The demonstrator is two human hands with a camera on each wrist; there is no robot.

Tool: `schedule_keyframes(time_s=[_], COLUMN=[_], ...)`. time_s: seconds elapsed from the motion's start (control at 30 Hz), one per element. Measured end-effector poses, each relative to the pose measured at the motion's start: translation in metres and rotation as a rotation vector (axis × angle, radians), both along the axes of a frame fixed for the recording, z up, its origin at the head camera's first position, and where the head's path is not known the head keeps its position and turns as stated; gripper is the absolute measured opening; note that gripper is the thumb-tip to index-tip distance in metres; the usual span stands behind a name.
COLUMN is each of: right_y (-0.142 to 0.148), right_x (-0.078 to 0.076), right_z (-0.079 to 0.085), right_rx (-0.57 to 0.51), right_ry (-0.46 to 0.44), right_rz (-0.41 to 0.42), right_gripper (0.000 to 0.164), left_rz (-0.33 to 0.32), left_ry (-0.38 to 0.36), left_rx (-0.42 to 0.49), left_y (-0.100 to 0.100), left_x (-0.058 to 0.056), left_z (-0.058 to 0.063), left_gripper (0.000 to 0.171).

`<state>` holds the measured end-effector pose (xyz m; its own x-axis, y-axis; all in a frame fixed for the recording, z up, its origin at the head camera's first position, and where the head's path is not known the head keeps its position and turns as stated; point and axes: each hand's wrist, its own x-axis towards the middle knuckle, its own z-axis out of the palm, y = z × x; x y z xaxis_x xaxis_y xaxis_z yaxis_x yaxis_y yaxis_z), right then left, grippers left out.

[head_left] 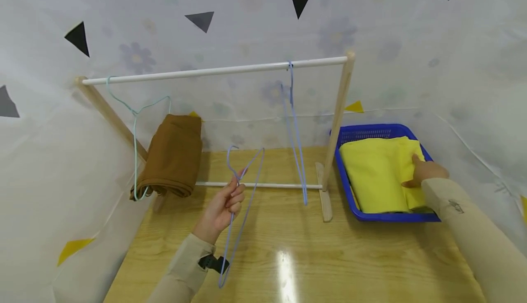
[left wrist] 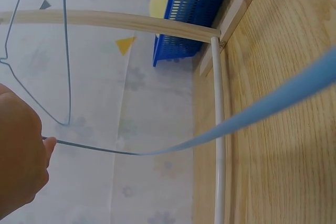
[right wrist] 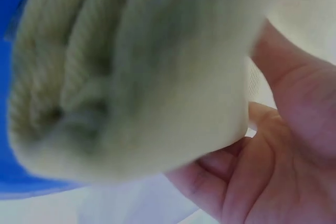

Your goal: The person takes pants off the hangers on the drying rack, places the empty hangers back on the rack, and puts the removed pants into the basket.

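Note:
My left hand [head_left: 222, 207] grips a light purple-blue wire hanger [head_left: 248, 218] just below its hook, holding it up off the table. In the left wrist view part of that hand [left wrist: 21, 153] shows at the left edge, with the hanger's wire [left wrist: 252, 115] running close past the camera. At the right, my right hand [head_left: 428, 171] pinches the edge of a folded yellow cloth [head_left: 370, 175] in a blue basket [head_left: 347, 193]. From the right wrist, the hand [right wrist: 278, 166] has its thumb on one side of the thick cloth [right wrist: 173, 129] and fingers on the other.
A wooden rack with a white rail [head_left: 214, 71] stands at the back. A mint hanger [head_left: 135, 147] carrying folded brown cloth [head_left: 177, 156] hangs at its left end; another blue hanger [head_left: 297, 143] hangs near its right post [head_left: 341, 115]. The wood-grain table [head_left: 329, 262] lies in front.

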<state>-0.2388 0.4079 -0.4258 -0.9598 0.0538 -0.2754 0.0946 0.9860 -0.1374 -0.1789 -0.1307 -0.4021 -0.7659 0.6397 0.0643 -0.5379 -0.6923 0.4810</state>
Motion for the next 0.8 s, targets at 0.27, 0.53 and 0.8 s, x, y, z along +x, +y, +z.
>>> schedule_keyframes(time_s=[0.27, 0.53, 0.8], right_y=[-0.0041, 0.0029, -0.0061], right_x=[-0.0001, 0.0004, 0.0077], right_z=[-0.0032, -0.0061, 0.0023], right_rx=[0.051, 0.036, 0.058], right_ry=[0.012, 0.018, 0.039], right_rz=[-0.015, 0.041, 0.05], right_gripper=[0.118, 0.117, 0.096], left_rz=[-0.008, -0.001, 0.017], left_ry=[0.005, 0.022, 0.01], left_rx=[0.009, 0.017, 0.03], left_y=[0.0002, 0.0028, 0.0042], left_x=[0.0003, 0.0021, 0.0056], left_z=[0.0002, 0.0024, 0.0062], left_gripper=[0.055, 0.052, 0.051])
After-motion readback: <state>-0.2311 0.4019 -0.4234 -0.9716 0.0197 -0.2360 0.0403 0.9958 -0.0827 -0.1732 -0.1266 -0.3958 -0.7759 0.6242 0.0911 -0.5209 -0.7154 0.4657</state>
